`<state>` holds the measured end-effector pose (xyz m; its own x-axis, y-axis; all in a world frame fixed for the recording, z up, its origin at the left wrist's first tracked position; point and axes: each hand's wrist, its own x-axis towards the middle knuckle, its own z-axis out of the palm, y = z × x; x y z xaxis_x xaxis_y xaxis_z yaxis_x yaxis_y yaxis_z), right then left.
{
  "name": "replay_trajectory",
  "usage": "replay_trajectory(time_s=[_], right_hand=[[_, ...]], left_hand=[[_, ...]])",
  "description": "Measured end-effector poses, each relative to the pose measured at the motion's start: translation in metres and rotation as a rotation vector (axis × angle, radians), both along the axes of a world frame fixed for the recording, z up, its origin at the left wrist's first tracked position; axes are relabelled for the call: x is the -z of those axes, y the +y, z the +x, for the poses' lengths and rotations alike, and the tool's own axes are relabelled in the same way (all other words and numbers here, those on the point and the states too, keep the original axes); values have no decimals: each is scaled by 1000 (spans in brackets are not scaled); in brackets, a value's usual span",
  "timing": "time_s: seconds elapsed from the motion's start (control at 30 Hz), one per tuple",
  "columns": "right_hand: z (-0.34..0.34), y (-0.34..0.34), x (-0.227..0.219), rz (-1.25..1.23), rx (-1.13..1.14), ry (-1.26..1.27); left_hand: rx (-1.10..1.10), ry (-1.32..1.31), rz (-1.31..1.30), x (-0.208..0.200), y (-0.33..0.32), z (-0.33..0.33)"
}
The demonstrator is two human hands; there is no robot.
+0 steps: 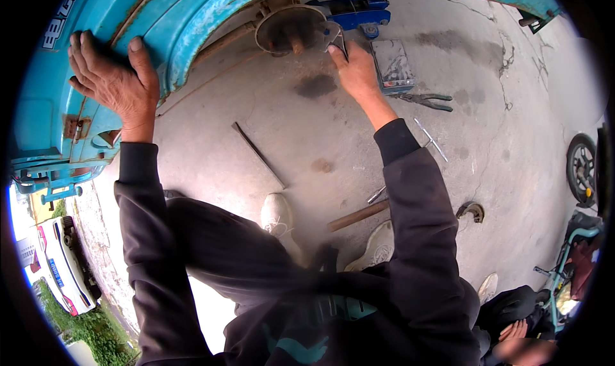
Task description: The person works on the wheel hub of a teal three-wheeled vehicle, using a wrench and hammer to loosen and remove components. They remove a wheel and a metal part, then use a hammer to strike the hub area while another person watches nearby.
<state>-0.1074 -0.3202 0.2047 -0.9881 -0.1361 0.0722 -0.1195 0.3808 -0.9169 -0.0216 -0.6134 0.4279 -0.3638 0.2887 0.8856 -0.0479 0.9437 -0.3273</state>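
My left hand (118, 77) lies with fingers spread on the worn teal body panel (170, 29) of a vehicle, above its wheel arch. My right hand (357, 71) reaches forward, fingers closed on a grey metal tool (334, 36) with two arms, like pliers; its exact kind is hard to make out. The tool's far end is at the right rim of a round, rusty wheel-hub backing plate (272, 39) under the arch. From the plate's dark middle a brownish stub (295, 40) sticks out. Whether tool and plate touch, I cannot tell.
Behind my right hand are a blue floor jack (355, 12), a grey case (393, 61) and large pliers (430, 101). A T-handle wrench (431, 140), flat bar (257, 154), wooden handle (357, 216) and curved brake shoe (473, 211) lie on the concrete. Another person (512, 315) crouches lower right.
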Motion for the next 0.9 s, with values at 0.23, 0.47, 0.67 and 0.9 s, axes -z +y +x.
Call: replay_trajectory(time_s=[0.23, 0.47, 0.67, 0.9], right_hand=[[-38, 68, -7, 11, -315, -293], [7, 42, -4, -552, -218, -757], [24, 44, 7, -627, -227, -661], [55, 64, 66, -78, -114, -786]], left_hand=[[46, 75, -12, 2, 13, -22], [-90, 71, -18, 1, 12, -3], [-80, 30, 1, -10, 16, 0], [17, 70, 4, 0, 17, -12]])
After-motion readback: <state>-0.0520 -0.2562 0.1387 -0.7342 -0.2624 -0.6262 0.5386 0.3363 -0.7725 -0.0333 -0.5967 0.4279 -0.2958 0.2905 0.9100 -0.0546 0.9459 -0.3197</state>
